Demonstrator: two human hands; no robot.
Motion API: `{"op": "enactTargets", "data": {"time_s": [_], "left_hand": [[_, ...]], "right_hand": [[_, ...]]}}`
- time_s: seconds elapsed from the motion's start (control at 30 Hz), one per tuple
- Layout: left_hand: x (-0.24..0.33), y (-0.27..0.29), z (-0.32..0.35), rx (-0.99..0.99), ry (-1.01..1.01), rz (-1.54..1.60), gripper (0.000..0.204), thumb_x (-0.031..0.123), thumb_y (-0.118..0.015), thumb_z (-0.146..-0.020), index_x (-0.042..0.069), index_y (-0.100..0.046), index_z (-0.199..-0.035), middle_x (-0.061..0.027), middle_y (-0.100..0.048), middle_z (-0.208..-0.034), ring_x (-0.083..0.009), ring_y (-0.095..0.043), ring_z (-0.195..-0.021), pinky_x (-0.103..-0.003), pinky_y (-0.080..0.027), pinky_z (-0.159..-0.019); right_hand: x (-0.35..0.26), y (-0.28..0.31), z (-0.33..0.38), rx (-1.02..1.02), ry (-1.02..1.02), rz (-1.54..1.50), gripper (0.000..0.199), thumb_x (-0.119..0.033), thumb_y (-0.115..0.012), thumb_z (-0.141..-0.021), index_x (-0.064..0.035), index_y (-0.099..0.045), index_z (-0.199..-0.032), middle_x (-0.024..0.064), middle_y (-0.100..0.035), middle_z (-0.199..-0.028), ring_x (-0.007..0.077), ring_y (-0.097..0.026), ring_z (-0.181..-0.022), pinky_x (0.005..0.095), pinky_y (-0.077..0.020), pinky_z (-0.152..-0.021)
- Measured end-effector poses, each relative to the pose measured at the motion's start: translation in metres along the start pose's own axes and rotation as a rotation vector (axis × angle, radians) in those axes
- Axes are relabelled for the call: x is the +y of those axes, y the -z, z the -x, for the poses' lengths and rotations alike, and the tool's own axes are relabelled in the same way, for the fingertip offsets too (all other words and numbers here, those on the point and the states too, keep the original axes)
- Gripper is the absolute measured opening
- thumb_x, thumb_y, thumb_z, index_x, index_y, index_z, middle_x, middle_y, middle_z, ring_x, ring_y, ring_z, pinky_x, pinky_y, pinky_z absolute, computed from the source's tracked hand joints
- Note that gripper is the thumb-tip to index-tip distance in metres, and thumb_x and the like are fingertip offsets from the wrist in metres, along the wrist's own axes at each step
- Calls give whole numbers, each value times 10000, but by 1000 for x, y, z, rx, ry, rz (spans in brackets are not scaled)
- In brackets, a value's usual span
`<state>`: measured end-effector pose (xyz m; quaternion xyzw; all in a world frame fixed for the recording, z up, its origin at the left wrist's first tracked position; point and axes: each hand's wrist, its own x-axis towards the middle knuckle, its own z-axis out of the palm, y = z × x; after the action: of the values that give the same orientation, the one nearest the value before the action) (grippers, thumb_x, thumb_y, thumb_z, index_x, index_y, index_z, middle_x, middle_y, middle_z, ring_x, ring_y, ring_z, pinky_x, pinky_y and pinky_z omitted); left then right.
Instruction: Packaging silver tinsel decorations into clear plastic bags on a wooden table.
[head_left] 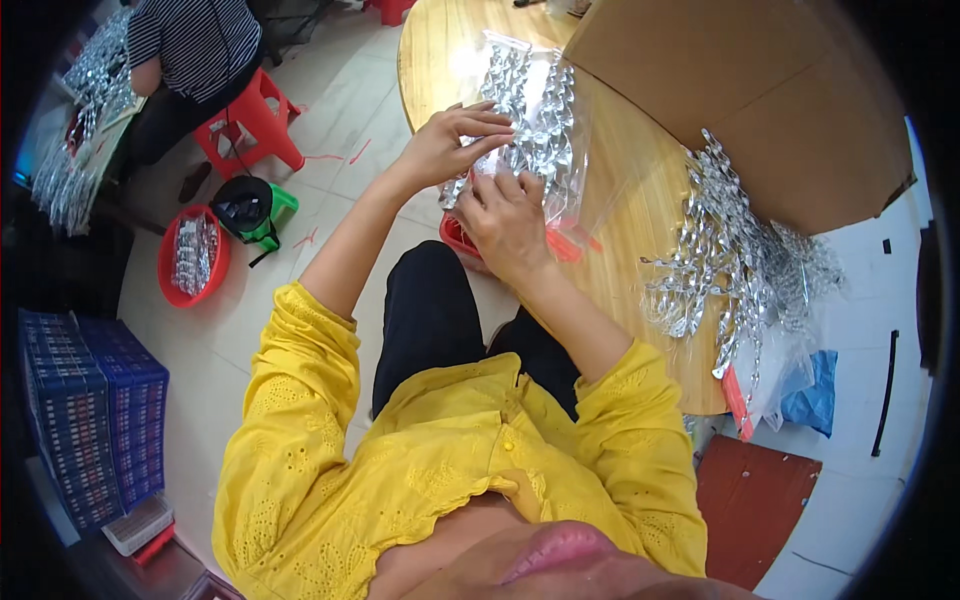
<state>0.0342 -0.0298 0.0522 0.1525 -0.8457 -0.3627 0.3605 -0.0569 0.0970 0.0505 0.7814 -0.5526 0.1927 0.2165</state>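
Twisted silver foil strands (515,85) lie in rows on a clear plastic bag (578,170) near the edge of the round wooden table (640,190). My left hand (455,145) reaches over them, its fingers stretched out and lying on the strands. Just nearer to me, my right hand (505,225) has its fingers curled together at the lower end of the strands; what they grip, if anything, is hidden. Beside its wrist are red strips (568,245). Below the table edge, partly covered by my right hand, is a red container (458,240).
A big cardboard box (750,90) stands on the table's far right, with a heap of loose silver strands (720,250) by it. On the floor at left are a red basin (193,257), a red stool (250,120) with a seated person (205,45), and blue stacked boxes (95,420).
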Motion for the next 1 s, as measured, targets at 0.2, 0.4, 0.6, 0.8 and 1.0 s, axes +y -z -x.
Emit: {"op": "enactTargets", "data": {"time_s": [0.2, 0.4, 0.6, 0.8, 1.0], "left_hand": [[-1, 6, 1, -33, 26, 47, 173, 151, -569, -770, 110, -632, -926, -58, -584, -1014, -242, -412, -1123, -340, -355, -910], [-7, 8, 0, -46, 29, 43, 174, 124, -562, -777, 98, -626, -937, -48, -580, -1026, -235, -409, -1126, -324, -354, -909], [-11, 6, 5, 46, 81, 9, 190, 127, -535, -805, 41, -607, -958, -59, -562, -1060, -217, -389, -1142, -318, -321, -931], [-7, 13, 4, -9, 117, 172, 200, 152, -553, -794, 62, -608, -964, -45, -581, -1026, -226, -386, -1144, -312, -333, -923], [-2, 13, 8, -12, 155, 97, 195, 139, -552, -796, 44, -607, -957, -64, -598, -979, -201, -428, -1108, -287, -355, -896]], "right_hand": [[4, -11, -5, 74, 208, -22, 75, -137, -510, -690, -98, -570, -712, 15, -522, -659, 152, -476, -778, 326, -287, -788], [38, -22, -23, 235, 5, 93, 49, -105, -521, -660, -145, -503, -683, -24, -497, -600, 143, -479, -705, 358, -273, -742], [12, -14, -18, 155, 68, -30, 66, -133, -552, -664, -142, -511, -715, -23, -526, -670, 145, -481, -724, 335, -275, -739], [24, -24, -25, 98, 148, 38, 128, -254, -540, -721, -137, -578, -756, -36, -520, -627, 102, -472, -777, 319, -276, -777], [36, -42, -18, 151, 149, 213, 117, -201, -485, -738, -148, -586, -764, -40, -551, -744, 75, -461, -900, 336, -254, -826]]}}
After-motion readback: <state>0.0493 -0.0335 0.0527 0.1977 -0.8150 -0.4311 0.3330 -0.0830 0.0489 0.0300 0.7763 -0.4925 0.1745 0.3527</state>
